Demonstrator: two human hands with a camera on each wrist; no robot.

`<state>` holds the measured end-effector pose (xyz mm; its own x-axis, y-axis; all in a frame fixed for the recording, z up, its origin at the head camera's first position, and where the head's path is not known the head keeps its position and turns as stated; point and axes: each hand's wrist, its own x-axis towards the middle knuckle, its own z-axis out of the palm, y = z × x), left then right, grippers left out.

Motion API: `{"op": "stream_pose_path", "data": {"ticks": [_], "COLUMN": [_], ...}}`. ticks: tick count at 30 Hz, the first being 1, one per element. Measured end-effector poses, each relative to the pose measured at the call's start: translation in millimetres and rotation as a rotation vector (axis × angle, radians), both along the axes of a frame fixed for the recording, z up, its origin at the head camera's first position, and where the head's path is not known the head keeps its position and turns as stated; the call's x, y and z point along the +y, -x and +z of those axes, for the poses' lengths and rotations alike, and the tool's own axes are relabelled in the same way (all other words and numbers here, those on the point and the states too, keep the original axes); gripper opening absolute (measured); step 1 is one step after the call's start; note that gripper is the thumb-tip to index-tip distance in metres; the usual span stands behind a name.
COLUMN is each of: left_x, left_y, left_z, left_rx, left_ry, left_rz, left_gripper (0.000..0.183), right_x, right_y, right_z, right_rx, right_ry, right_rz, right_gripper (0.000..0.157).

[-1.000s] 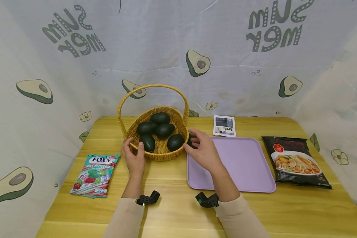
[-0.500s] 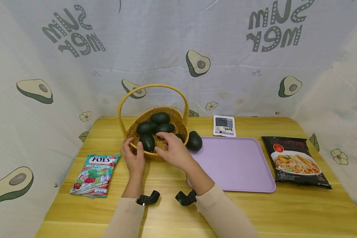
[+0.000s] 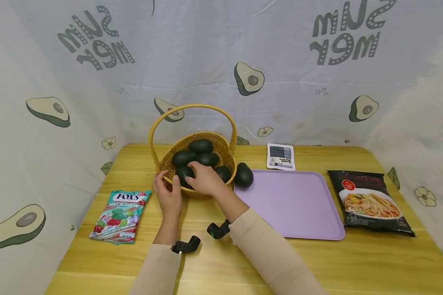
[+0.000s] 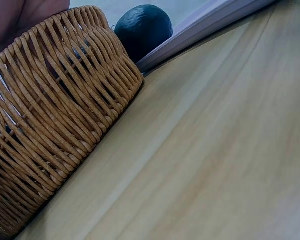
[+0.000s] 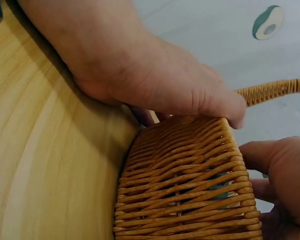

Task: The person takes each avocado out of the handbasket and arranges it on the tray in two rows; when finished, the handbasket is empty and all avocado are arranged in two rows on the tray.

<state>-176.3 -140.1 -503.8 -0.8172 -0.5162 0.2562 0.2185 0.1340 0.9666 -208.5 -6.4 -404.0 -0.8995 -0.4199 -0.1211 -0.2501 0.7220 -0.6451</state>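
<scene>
A yellow wicker basket with a tall arched handle holds several dark green avocados. My left hand grips its front left rim; in the right wrist view the thumb of that hand laps over the woven edge. Inside the basket, my right hand has its thumb and fingers curled round the right end of the front left avocado. Part of that fruit and some fingers are hidden. Another avocado lies outside, right of the basket, at the back left corner of a lilac tray.
To the left lies a Fox's candy bag. A black noodle packet is right of the tray, and a small white packet sits behind it. Behind the wooden table hangs a curtain printed with avocados.
My right hand has left the avocado by the tray, moved left over the basket and reached the front left avocado. My left hand stays on the rim. The head view shifted slightly.
</scene>
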Motion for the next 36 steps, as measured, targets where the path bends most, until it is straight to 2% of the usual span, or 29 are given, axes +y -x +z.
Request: {"op": "stream_pose_path", "data": {"ticks": [8,14,21,28,32,36], "left_x": [0.4,0.8,0.6,1.2,1.7,8.4], "left_y": [-0.9,-1.3,-2.0,-2.5,-2.2,-9.9], "left_z": [2.0,1.9,2.1,1.3,0.5,18.4], "left_rx": [-0.009,-0.014,-0.014,-0.010,-0.014,-0.028], "left_ry": [0.015,0.028,0.017,0.008,0.007,-0.002], "left_rz": [0.003,0.006,0.000,-0.004,0.000,0.004], "left_gripper": [0.041,0.040,0.039,0.039,0.039,0.038], "right_x": [-8.9,-11.7,-9.7,-3.2,6.1,18.0], "right_y": [15.2,18.7,15.5,8.8,4.8,0.5], "right_z": [-5.9,-11.4,-11.4,0.1,6.5,9.4], "right_rx": [-0.065,-0.073,-0.089,-0.075,-0.048,-0.025], "right_ry": [-0.005,0.001,0.030,0.035,0.080,0.142], "right_rz": [-0.039,-0.020,-0.029,-0.033,-0.054,-0.087], "right_gripper": [0.063,0.066,0.065,0.066,0.065,0.064]}}
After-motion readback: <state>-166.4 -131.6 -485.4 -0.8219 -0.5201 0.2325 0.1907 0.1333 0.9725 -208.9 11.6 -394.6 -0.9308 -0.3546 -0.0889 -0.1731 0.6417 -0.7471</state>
